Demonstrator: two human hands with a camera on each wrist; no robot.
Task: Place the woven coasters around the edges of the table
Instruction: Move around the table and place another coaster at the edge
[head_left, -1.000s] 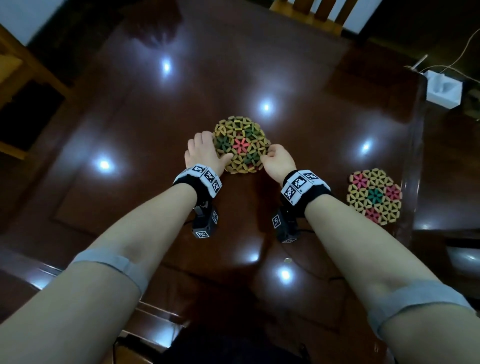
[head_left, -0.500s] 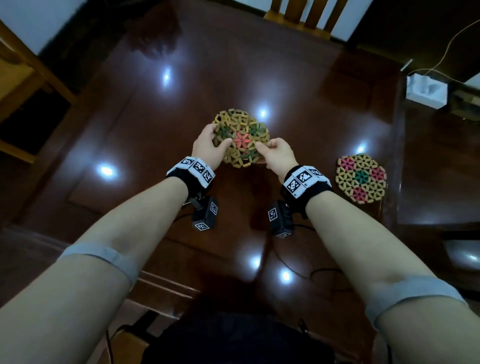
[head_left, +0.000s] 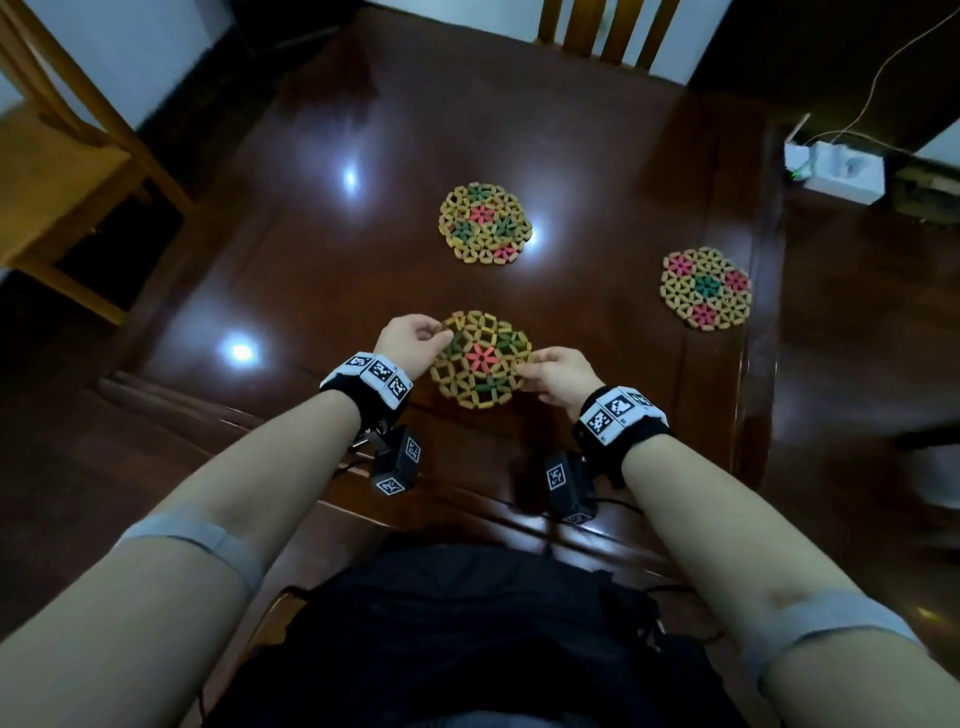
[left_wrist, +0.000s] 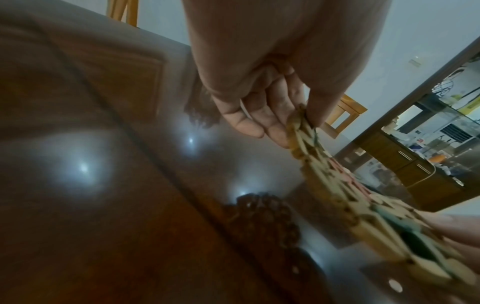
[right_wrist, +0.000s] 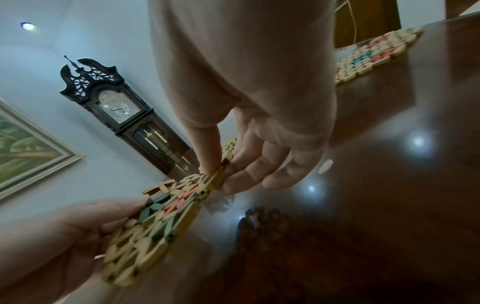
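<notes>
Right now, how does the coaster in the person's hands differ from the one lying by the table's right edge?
The held coaster is lifted off the table, pinched by the left hand and right hand; the right-edge coaster lies flat, untouched. The held coaster has a red centre flower; the right-edge coaster has a green centre ringed by pink ones. Both are round, yellowish lattices.

Tall dark clock (right_wrist: 122, 115) and framed painting (right_wrist: 28, 148) against pale wall (right_wrist: 78, 30).
</notes>
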